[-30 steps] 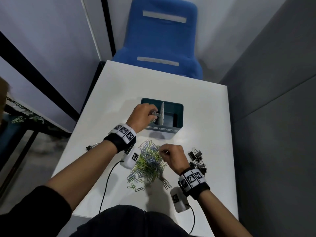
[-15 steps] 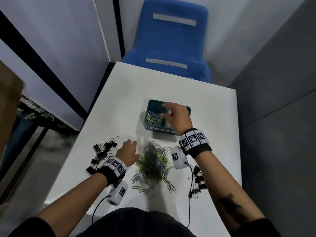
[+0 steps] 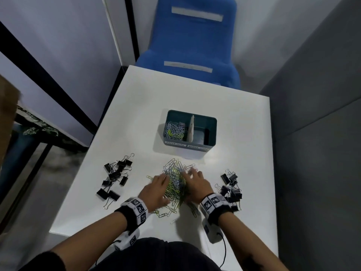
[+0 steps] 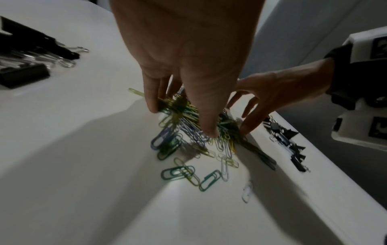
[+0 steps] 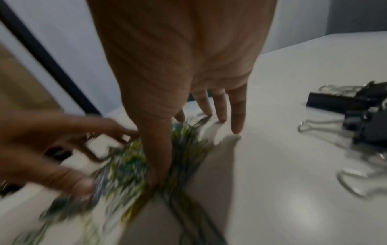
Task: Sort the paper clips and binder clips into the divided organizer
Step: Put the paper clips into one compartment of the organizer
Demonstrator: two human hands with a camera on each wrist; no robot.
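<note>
On the worktop, most paper clips and all binder clips remain unsorted, the pile being pressed between the straight-fingered left hand and right hand, neither grip closed, while only the organizer's left compartment is partly filled.

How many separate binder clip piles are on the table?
2. One binder clip pile lies left of the paper clip heap; the other binder clip pile lies right of it, by the right hand. No binder clip shows in the organizer.

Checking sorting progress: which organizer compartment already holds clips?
The left compartment, labelled for paper clips, holds coloured paper clips; the right compartment beyond the white divider looks empty.
</note>
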